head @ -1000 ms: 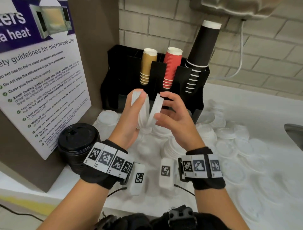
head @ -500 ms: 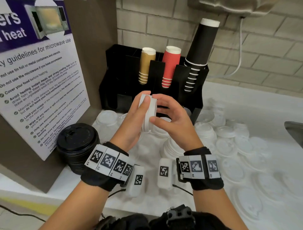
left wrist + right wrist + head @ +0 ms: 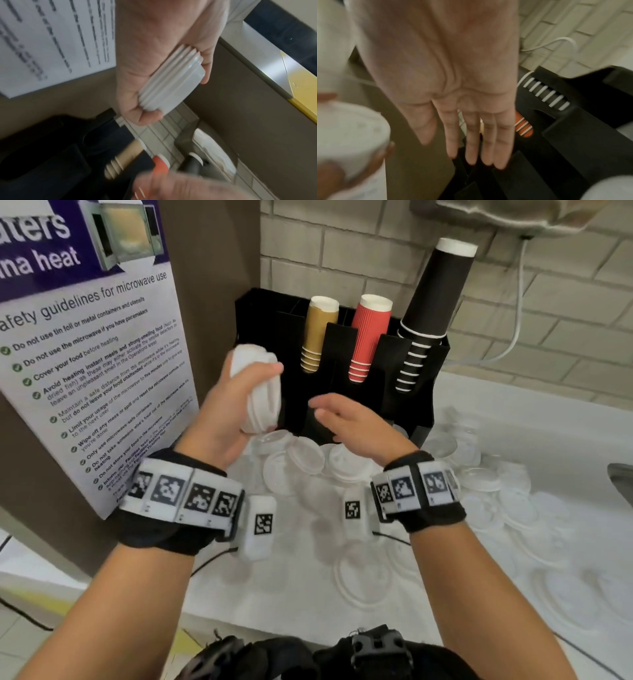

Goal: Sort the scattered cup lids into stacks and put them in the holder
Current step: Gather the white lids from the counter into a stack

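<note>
Since the earlier frames, the two part-stacks pressed together between both hands have been joined into one; it is now held by the left hand (image 3: 236, 402) alone and has been carried up and left, while the right hand (image 3: 352, 422) has been drawn away.

At left, the lid stack (image 3: 258, 386) is gripped on edge, fingers and thumb curled round its rim, in front of the holder (image 3: 424, 392), near its left side. Several nested lids are seen in the wrist view. No lids are seen placed in the holder.

At centre, the right hand is empty, fingers straight, above the loose lids (image 3: 305, 455).

In the holder, three slots are occupied by cups: gold (image 3: 317, 330), red (image 3: 370, 333), black (image 3: 435, 299). Its left compartments appear dark; contents cannot be told.

At right, many white lids (image 3: 513, 501) lie scattered on the counter (image 3: 548, 419). Judged: one stack ready, most sorting left.
</note>
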`<act>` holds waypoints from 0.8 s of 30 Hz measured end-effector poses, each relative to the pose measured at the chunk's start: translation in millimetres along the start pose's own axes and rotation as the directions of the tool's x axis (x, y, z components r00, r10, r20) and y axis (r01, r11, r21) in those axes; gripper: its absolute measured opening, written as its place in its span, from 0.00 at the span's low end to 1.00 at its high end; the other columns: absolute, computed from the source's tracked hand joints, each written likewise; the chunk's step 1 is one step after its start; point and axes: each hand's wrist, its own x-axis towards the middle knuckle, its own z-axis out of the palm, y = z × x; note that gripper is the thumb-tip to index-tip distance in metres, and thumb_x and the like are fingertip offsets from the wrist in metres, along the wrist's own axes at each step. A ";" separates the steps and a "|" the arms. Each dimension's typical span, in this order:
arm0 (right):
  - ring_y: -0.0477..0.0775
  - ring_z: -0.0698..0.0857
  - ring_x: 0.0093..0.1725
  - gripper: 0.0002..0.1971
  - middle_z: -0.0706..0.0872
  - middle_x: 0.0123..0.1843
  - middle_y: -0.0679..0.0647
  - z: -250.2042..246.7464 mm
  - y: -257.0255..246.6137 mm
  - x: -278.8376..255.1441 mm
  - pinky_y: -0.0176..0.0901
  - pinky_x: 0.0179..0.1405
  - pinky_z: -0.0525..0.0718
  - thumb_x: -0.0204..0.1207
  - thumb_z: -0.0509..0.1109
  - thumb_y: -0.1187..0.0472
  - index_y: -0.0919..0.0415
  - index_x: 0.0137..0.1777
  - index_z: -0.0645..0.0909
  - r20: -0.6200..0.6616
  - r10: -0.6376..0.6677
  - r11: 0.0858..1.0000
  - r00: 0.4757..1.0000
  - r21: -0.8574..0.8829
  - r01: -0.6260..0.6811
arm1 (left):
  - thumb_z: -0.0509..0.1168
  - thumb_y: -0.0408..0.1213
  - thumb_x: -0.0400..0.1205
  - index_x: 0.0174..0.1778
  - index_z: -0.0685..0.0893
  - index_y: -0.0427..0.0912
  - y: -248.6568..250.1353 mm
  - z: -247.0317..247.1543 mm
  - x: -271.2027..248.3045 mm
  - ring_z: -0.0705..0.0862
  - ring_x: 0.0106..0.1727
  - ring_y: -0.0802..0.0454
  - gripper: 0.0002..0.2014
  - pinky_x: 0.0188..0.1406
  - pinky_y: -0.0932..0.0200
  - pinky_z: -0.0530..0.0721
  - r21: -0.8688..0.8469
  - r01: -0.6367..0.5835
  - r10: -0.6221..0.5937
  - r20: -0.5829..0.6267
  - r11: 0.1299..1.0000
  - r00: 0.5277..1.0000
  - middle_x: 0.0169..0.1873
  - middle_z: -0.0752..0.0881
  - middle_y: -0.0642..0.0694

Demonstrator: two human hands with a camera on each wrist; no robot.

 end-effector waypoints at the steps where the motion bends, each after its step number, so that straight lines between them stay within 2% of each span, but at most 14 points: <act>1: 0.50 0.78 0.70 0.17 0.80 0.68 0.49 1.8 0.9 9.8 0.30 0.58 0.75 0.87 0.59 0.57 0.56 0.73 0.76 0.072 0.009 0.988 0.997 -0.156 0.003 | 0.70 0.46 0.67 0.52 0.78 0.55 8.6 -6.1 0.9 0.81 0.39 0.55 0.17 0.29 0.60 0.78 0.026 -0.004 0.004 -0.008 1.000 1.000 0.43 0.81 0.51; 3: 0.52 0.77 0.70 0.16 0.80 0.70 0.53 12.4 -0.7 25.9 0.31 0.61 0.71 0.85 0.61 0.59 0.60 0.71 0.79 0.227 0.006 0.927 0.974 -0.367 0.080 | 0.69 0.47 0.67 0.49 0.80 0.55 21.6 -18.2 0.9 0.83 0.36 0.57 0.14 0.28 0.61 0.78 0.077 -0.015 0.015 0.001 0.997 1.000 0.39 0.83 0.54; 5: 0.54 0.76 0.70 0.16 0.78 0.71 0.54 31.2 -5.5 37.2 0.37 0.64 0.70 0.84 0.64 0.57 0.57 0.70 0.79 0.350 0.027 0.865 0.937 -0.478 0.154 | 0.68 0.46 0.70 0.41 0.87 0.56 29.6 -27.0 -3.0 0.85 0.32 0.59 0.06 0.27 0.63 0.78 0.089 -0.033 0.030 0.032 0.995 0.999 0.33 0.86 0.57; 6: 0.55 0.75 0.70 0.17 0.77 0.71 0.55 42.5 -8.1 42.0 0.39 0.66 0.71 0.83 0.65 0.55 0.55 0.70 0.79 0.401 0.042 0.835 0.915 -0.517 0.188 | 0.68 0.46 0.73 0.36 0.89 0.58 31.1 -30.4 -5.2 0.86 0.31 0.60 0.05 0.27 0.64 0.78 0.088 -0.046 0.041 0.049 0.995 0.998 0.31 0.87 0.58; 9: 0.59 0.75 0.70 0.25 0.77 0.72 0.57 76.6 -12.7 57.7 0.51 0.69 0.75 0.78 0.71 0.50 0.55 0.73 0.75 0.475 0.071 0.761 0.877 -0.595 0.260 | 0.63 0.42 0.81 0.28 0.90 0.58 29.6 -35.3 -11.7 0.84 0.30 0.61 0.17 0.26 0.62 0.77 0.043 -0.060 0.056 0.071 0.997 0.996 0.28 0.86 0.58; 12: 0.59 0.79 0.62 0.34 0.79 0.63 0.57 103.3 -12.8 69.9 0.53 0.58 0.82 0.68 0.78 0.45 0.55 0.71 0.69 0.441 0.093 0.772 0.892 -0.598 0.215 | 0.63 0.40 0.81 0.30 0.90 0.56 26.8 -37.1 -14.9 0.84 0.30 0.59 0.16 0.25 0.62 0.76 0.027 -0.060 0.059 0.064 0.998 0.996 0.29 0.86 0.56; 14: 0.59 0.76 0.61 0.38 0.77 0.55 0.55 119.2 -10.1 75.8 0.53 0.52 0.81 0.63 0.80 0.43 0.56 0.68 0.66 0.420 0.100 0.725 0.902 -0.652 0.223 | 0.66 0.42 0.77 0.36 0.89 0.56 26.0 -37.6 -15.7 0.85 0.32 0.59 0.07 0.27 0.61 0.77 0.050 -0.049 0.047 0.029 0.998 0.998 0.32 0.86 0.56; 15: 0.60 0.75 0.63 0.39 0.77 0.53 0.54 126.5 -8.1 78.1 0.53 0.54 0.78 0.62 0.80 0.43 0.56 0.67 0.64 0.414 0.105 0.689 0.904 -0.686 0.234 | 0.68 0.43 0.73 0.40 0.87 0.56 26.7 -36.9 -16.4 0.84 0.35 0.58 0.04 0.29 0.60 0.77 0.059 -0.031 0.031 0.006 0.998 0.999 0.34 0.86 0.56; 17: 0.62 0.72 0.68 0.38 0.76 0.49 0.53 136.2 -5.3 81.8 0.57 0.61 0.72 0.64 0.79 0.42 0.56 0.66 0.62 0.410 0.122 0.638 0.904 -0.730 0.245 | 0.68 0.46 0.68 0.47 0.82 0.57 26.8 -36.4 -17.0 0.81 0.41 0.55 0.12 0.32 0.58 0.77 0.081 -0.019 0.021 -0.017 0.997 1.000 0.40 0.83 0.54; 19: 0.63 0.71 0.70 0.38 0.75 0.44 0.50 137.5 -3.5 84.2 0.58 0.66 0.68 0.65 0.78 0.42 0.54 0.68 0.62 0.412 0.135 0.613 0.901 -0.749 0.251 | 0.68 0.46 0.67 0.49 0.80 0.58 27.1 -35.7 -17.8 0.80 0.42 0.54 0.15 0.34 0.56 0.76 0.082 -0.024 0.026 -0.021 0.996 0.999 0.43 0.81 0.53; 21: 0.61 0.70 0.68 0.36 0.71 0.39 0.48 129.5 -6.0 83.9 0.58 0.66 0.68 0.65 0.77 0.42 0.50 0.69 0.65 0.422 0.133 0.584 0.897 -0.764 0.273 | 0.67 0.46 0.67 0.50 0.79 0.58 27.7 -36.7 -18.4 0.79 0.41 0.54 0.15 0.33 0.56 0.76 0.076 -0.024 0.025 -0.016 0.997 1.000 0.42 0.80 0.53; 22: 0.60 0.70 0.65 0.34 0.70 0.39 0.48 123.0 -9.0 82.9 0.56 0.61 0.69 0.65 0.76 0.42 0.47 0.69 0.67 0.428 0.139 0.579 0.893 -0.767 0.277 | 0.68 0.46 0.67 0.50 0.79 0.58 27.5 -38.1 -18.1 0.79 0.40 0.55 0.15 0.33 0.57 0.76 0.076 -0.028 0.029 -0.018 0.997 0.999 0.41 0.81 0.53; 24: 0.58 0.67 0.59 0.30 0.71 0.47 0.50 107.6 -16.0 80.7 0.51 0.52 0.67 0.67 0.75 0.43 0.42 0.69 0.70 0.446 0.171 0.577 0.878 -0.768 0.278 | 0.68 0.46 0.68 0.50 0.80 0.58 26.2 -41.1 -16.1 0.80 0.40 0.55 0.15 0.32 0.57 0.76 0.078 -0.033 0.034 -0.018 0.996 0.999 0.40 0.81 0.54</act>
